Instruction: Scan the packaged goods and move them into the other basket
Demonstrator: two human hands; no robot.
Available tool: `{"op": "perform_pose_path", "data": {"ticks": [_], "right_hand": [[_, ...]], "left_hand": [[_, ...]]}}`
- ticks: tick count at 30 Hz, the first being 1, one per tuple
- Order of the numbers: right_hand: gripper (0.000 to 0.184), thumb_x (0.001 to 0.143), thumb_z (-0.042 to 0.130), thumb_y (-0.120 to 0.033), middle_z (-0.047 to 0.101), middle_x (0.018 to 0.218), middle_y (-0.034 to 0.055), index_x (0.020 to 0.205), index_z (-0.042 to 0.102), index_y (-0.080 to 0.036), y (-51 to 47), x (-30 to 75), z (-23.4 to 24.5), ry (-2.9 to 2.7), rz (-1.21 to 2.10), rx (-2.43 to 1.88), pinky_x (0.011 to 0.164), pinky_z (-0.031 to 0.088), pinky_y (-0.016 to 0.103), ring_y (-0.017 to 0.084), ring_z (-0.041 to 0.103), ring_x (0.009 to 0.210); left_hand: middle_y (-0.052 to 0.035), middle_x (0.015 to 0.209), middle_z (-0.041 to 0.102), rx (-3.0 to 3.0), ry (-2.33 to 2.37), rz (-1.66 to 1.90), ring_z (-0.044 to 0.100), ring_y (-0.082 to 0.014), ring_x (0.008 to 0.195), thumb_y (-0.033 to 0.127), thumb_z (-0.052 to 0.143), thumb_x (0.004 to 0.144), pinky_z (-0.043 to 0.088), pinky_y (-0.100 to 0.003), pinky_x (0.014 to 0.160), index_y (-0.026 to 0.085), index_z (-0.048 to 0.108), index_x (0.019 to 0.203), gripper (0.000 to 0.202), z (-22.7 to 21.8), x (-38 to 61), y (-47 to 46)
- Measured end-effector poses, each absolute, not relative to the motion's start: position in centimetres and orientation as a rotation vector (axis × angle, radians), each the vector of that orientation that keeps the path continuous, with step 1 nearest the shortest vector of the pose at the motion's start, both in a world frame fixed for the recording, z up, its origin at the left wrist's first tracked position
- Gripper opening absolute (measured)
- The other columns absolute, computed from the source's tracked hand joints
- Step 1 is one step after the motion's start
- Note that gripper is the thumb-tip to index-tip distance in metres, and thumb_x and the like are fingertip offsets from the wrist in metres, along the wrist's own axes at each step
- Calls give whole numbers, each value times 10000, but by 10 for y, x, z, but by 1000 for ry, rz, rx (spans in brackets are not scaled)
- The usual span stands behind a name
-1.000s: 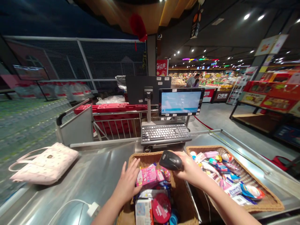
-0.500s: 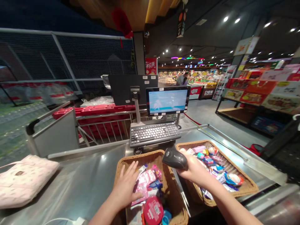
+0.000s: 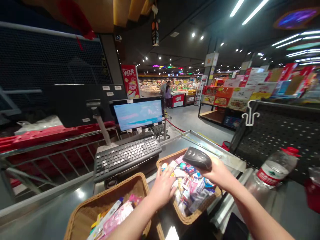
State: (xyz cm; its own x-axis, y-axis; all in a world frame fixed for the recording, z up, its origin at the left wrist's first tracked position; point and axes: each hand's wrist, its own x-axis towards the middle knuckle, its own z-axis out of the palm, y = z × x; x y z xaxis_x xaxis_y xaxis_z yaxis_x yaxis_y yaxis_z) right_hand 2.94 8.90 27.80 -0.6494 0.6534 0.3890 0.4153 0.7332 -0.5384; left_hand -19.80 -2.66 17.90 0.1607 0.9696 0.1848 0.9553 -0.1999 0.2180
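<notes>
My right hand (image 3: 218, 171) is wrapped round a black handheld barcode scanner (image 3: 197, 158), held above the far right side of the right wicker basket (image 3: 187, 220). That basket is filled with small colourful wrapped packets (image 3: 191, 186). Over its left rim reaches my left hand (image 3: 162, 188), fingers stretched out and slightly apart, at the edge of the packets. Whether the fingertips touch them, I cannot tell. Below my left forearm stands the left wicker basket (image 3: 82, 211), holding pink packages (image 3: 120, 216) and other goods, partly hidden by the arm.
Behind the baskets are a black keyboard (image 3: 127, 155) and a lit monitor (image 3: 138, 113) on the metal counter. A large water bottle (image 3: 276, 168) with a red cap stands at the right by a black perforated panel (image 3: 287, 130). Two people (image 3: 167, 93) are far off in the shop.
The view has turned right. My left hand has moved from the left basket to the right one. My right hand still holds the scanner, now over the right basket.
</notes>
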Motion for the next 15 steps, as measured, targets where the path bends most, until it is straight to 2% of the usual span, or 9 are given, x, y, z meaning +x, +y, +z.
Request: {"op": "perform_pose_path", "data": {"ticks": [2, 7, 12, 15], "right_hand": [[385, 700, 623, -214, 695, 997, 96, 1081, 652, -162, 99, 41, 275, -2349, 564, -835, 829, 506, 392, 273, 637, 924], [252, 705, 602, -202, 704, 928, 78, 946, 671, -176, 118, 62, 270, -2321, 586, -866, 844, 508, 403, 260, 649, 892], [297, 683, 616, -172, 695, 1003, 86, 977, 659, -177, 133, 74, 270, -2277, 599, -863, 861, 505, 396, 260, 638, 941], [326, 668, 627, -161, 688, 1034, 97, 992, 673, -168, 142, 79, 267, -2269, 599, -838, 868, 500, 391, 264, 627, 962]], "left_hand": [[-104, 1534, 336, 2356, 1921, 454, 239, -313, 1434, 370, 542, 876, 134, -648, 1138, 247, 616, 1151, 310, 168, -178, 1], [-131, 1448, 461, 2366, 1946, 412, 295, -359, 1398, 370, 553, 843, 72, -627, 1155, 204, 727, 940, 259, 150, -133, 59], [-208, 1374, 525, 2387, 1938, 294, 343, -411, 1363, 271, 649, 700, 95, -562, 1171, 136, 757, 907, 270, 130, -104, 91], [-200, 1319, 577, 2363, 1982, 262, 387, -392, 1343, 171, 561, 727, 138, -534, 1172, 132, 757, 935, 288, 119, -99, 100]]}}
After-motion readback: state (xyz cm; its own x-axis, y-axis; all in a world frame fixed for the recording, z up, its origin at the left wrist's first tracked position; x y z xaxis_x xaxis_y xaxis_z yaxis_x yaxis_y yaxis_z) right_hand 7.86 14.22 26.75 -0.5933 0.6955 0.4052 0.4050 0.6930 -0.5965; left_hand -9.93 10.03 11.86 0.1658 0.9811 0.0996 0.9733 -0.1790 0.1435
